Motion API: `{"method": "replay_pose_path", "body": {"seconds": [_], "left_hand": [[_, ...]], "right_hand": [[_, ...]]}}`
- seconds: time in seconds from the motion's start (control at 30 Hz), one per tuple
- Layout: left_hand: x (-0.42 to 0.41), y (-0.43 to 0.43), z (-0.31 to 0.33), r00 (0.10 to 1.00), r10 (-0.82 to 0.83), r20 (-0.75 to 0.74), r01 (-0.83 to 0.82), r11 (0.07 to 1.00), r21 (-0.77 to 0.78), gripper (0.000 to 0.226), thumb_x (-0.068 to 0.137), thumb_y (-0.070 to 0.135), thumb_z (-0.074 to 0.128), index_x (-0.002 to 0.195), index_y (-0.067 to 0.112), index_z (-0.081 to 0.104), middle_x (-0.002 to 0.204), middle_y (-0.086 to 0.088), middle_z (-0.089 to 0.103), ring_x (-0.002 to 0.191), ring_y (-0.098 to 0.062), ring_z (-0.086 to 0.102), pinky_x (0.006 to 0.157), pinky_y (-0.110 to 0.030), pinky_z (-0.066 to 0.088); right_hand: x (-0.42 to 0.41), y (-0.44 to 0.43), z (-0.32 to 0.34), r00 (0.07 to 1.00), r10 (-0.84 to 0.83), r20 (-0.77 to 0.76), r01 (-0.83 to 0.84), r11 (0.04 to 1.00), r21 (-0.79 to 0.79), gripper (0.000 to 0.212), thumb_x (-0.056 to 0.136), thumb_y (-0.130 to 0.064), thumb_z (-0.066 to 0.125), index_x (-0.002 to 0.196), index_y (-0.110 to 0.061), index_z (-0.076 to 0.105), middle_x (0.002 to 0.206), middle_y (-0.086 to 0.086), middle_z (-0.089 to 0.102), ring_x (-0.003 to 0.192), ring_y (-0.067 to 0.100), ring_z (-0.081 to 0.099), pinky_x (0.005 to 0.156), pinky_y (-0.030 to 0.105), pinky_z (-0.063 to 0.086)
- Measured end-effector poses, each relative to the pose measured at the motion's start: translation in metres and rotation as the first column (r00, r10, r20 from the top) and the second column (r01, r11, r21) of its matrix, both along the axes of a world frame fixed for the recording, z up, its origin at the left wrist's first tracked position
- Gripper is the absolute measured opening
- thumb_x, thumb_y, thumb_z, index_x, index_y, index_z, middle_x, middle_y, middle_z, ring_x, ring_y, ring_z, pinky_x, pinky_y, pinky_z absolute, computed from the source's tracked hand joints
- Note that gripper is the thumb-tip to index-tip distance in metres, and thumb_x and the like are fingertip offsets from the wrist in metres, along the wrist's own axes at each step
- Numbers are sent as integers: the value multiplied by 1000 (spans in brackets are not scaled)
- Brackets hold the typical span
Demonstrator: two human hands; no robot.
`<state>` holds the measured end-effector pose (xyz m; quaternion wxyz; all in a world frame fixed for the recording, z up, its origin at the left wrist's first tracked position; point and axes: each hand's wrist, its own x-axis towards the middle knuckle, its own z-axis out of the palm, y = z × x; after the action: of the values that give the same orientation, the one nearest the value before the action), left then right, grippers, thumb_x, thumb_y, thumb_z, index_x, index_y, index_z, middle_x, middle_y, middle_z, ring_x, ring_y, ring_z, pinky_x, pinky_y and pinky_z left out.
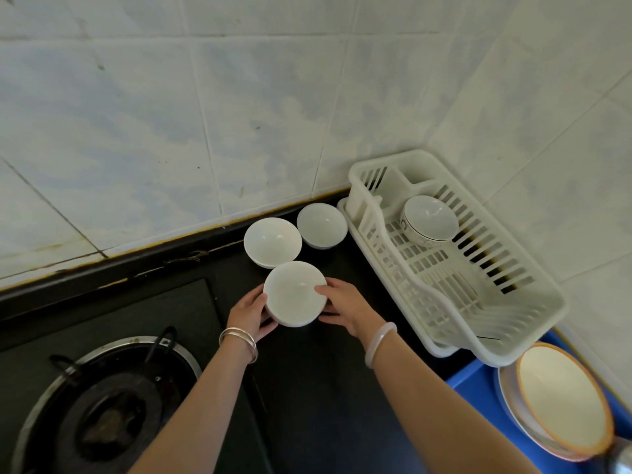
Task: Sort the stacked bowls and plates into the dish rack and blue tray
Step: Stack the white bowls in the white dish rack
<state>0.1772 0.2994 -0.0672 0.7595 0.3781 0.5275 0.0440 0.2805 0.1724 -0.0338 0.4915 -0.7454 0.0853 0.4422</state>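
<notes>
A white bowl [293,293] sits at the middle of the dark counter, gripped from both sides. My left hand [250,314] cups its left wall. My right hand [343,304] curls round its right rim, thumb on the edge. Two more white bowls, one [272,241] just behind it and another [321,225] further right, stand near the wall. The white dish rack [513,323] at the right holds a single patterned bowl [429,217]. At the lower right, the blue tray [478,384] carries an orange-rimmed bowl [561,395] on a plate [509,401].
A gas burner [109,401] with a black pan support is set in the counter at the lower left. Tiled walls [205,114] meet in a corner behind the rack. A metal object [624,456] shows at the bottom right edge.
</notes>
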Motion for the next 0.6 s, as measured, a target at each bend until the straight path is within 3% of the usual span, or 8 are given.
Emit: {"method": "replay_pose_path", "body": {"seconds": [0.1,0.2,0.3,0.37,0.5,0.6], "left_hand": [[0,-5,5,1000,-8,3,8,1000,28,26,92,12,50,112,26,59,126,-6,53,113,-29,53,76,-42,52],[4,-10,15,1000,-28,4,27,996,85,30,92,10,50,118,22,58,124,-6,55,107,-27,54,77,-42,51],[12,-16,31,997,-64,35,58,989,133,29,90,10,51,113,26,60,115,-3,58,102,-24,57,67,-37,53],[23,-23,48,992,-108,71,96,982,161,28,90,10,52,110,28,61,111,-2,59,103,-25,58,61,-33,53],[56,-44,87,952,-268,150,228,944,237,23,89,11,52,94,33,58,104,1,57,104,-23,55,55,-30,53],[91,-69,107,907,-373,198,315,910,270,28,90,12,52,113,25,59,113,-6,58,107,-27,57,53,-27,53]], "right_hand": [[-2,3,-1,997,-38,62,38,999,-11,37,93,-29,53,129,-20,52,120,6,58,106,24,58,92,41,52],[-2,-1,5,989,-124,79,126,992,-27,26,90,-36,57,110,-20,59,104,4,64,95,22,63,76,34,56],[5,-15,20,979,-145,143,143,989,23,16,88,-39,56,87,-24,61,87,1,67,84,18,65,60,27,54],[14,-29,33,967,-140,212,133,990,48,19,89,-38,53,86,-21,62,84,0,68,78,16,65,58,28,55],[45,-64,64,916,-205,345,182,978,98,38,94,-39,48,104,-6,64,81,1,65,65,14,63,57,29,56],[73,-100,91,879,-238,413,242,969,44,36,93,-43,45,87,-12,63,80,0,69,68,17,68,48,25,53]]}}
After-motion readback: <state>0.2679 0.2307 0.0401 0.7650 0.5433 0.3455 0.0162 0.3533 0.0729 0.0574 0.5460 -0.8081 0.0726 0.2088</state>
